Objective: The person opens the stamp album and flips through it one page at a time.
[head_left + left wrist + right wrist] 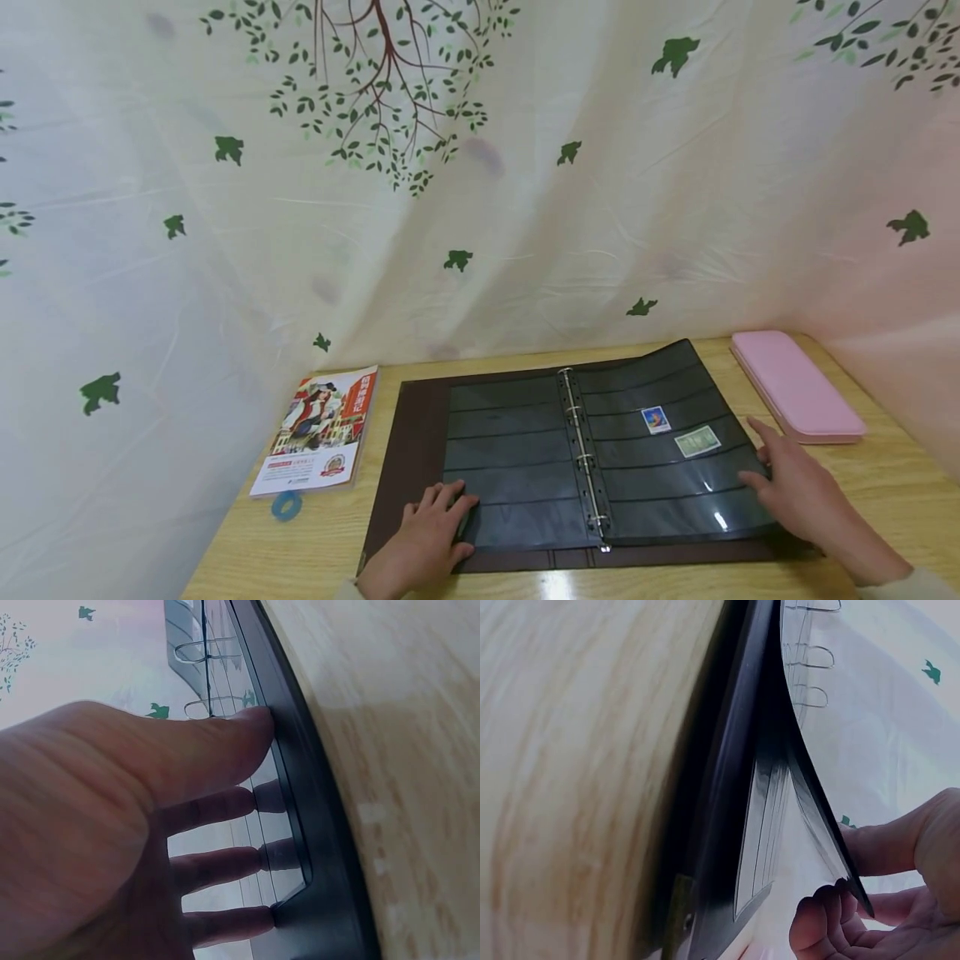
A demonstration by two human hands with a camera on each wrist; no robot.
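Note:
A stamp album (401, 467) with a dark brown cover lies spread on the table, with metal rings down its middle. Its black right page (660, 508) is lifted at the outer edge and carries a blue stamp (655, 419) and a green stamp (697, 442) in its strips. My right hand (802, 487) holds that edge, thumb on the upper face and fingers beneath, as the right wrist view shows. My left hand (423, 542) rests with extended fingers on the lower left corner of the black left page (517, 479); its fingertips touch the glossy surface in the left wrist view.
A booklet (318, 429) with a colourful cover lies left of the album, and a blue ring-shaped object (287, 506) sits just below it. On the right is a pink case (795, 383). A curtain with leaf prints (525, 208) hangs behind the wooden table (247, 550).

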